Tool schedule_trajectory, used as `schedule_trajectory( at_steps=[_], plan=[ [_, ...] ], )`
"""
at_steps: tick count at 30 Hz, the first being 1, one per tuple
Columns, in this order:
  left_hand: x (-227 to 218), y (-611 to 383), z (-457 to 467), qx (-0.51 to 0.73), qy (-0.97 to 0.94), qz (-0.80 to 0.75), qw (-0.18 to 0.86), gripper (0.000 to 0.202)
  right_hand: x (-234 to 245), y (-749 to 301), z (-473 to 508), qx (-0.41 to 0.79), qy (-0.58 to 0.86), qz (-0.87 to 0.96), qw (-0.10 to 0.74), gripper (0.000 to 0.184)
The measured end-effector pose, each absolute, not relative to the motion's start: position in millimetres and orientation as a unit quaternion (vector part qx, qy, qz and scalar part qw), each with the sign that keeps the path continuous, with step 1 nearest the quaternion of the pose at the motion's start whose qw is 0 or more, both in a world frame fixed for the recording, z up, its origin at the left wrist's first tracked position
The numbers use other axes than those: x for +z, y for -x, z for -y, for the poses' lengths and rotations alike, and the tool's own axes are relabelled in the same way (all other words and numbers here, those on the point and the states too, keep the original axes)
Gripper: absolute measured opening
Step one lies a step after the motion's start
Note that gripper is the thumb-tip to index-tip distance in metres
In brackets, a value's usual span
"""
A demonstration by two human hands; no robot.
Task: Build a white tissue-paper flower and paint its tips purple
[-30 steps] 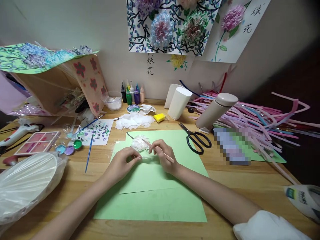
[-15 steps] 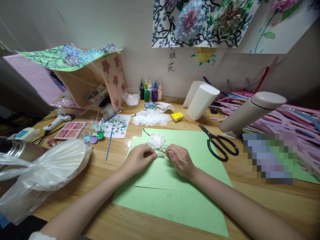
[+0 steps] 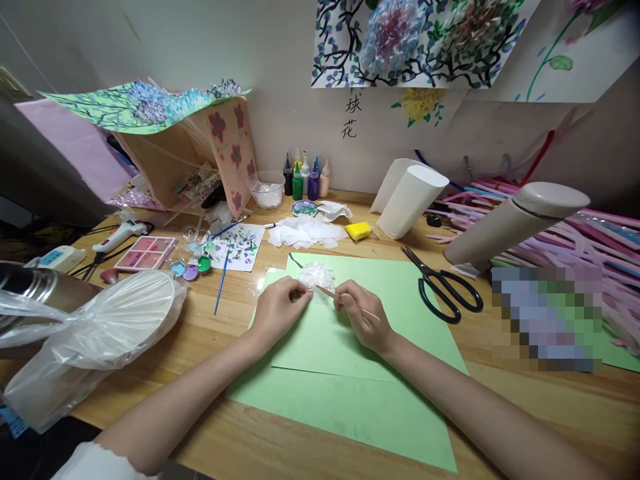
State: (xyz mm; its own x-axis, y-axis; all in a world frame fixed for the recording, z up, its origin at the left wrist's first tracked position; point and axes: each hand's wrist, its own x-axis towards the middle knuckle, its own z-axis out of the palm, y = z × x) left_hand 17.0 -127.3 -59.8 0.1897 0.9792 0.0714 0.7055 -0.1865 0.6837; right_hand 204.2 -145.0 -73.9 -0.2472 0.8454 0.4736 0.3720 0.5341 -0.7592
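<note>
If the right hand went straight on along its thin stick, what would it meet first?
Likely the white flower, beyond the thin stick in the right hand. The left hand is near that line, and depth is unclear, so its fingertips could come first.

Pretty basic setup: plain greyish wall (image 3: 240, 40) with a few flower pictures (image 3: 425, 43) hung on it, light wooden table (image 3: 200, 387) with visible grain, lighting kinda dim, darker off to the left.

In the right hand (image 3: 363, 315), a stick (image 3: 326, 291) is showing tan; beneath the grip, paper (image 3: 330, 353) is showing green; ahead-left, a flower (image 3: 317, 273) is showing white.
</note>
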Motion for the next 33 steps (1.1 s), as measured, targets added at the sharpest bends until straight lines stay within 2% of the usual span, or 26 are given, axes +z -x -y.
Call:
schedule_trajectory(
  at_steps=[3,6,10,17,33],
  plan=[
    [-60.9,-16.3,125.1,0.262,-0.717,-0.595,0.251,0.016,-73.6,-204.8,146.6,0.217,0.344,0.776,0.481,0.035],
    [-61.9,-15.9,123.5,0.263,-0.717,-0.596,0.249,0.015,-73.4,-203.6,146.3,0.185,0.306,0.816,0.454,0.033],
    [-62.2,-16.0,122.1,0.262,-0.715,-0.598,0.248,0.013,-73.7,-201.1,144.1,0.204,0.350,0.819,0.406,0.027],
    [-62.1,-16.6,121.4,0.254,-0.720,-0.599,0.241,0.013,-76.7,-199.9,142.3,0.220,0.378,0.812,0.386,0.021],
    [-65.3,-20.3,120.2,0.233,-0.734,-0.605,0.201,0.017,-76.1,-197.4,142.1,0.216,0.374,0.815,0.385,0.026]
  ],
)
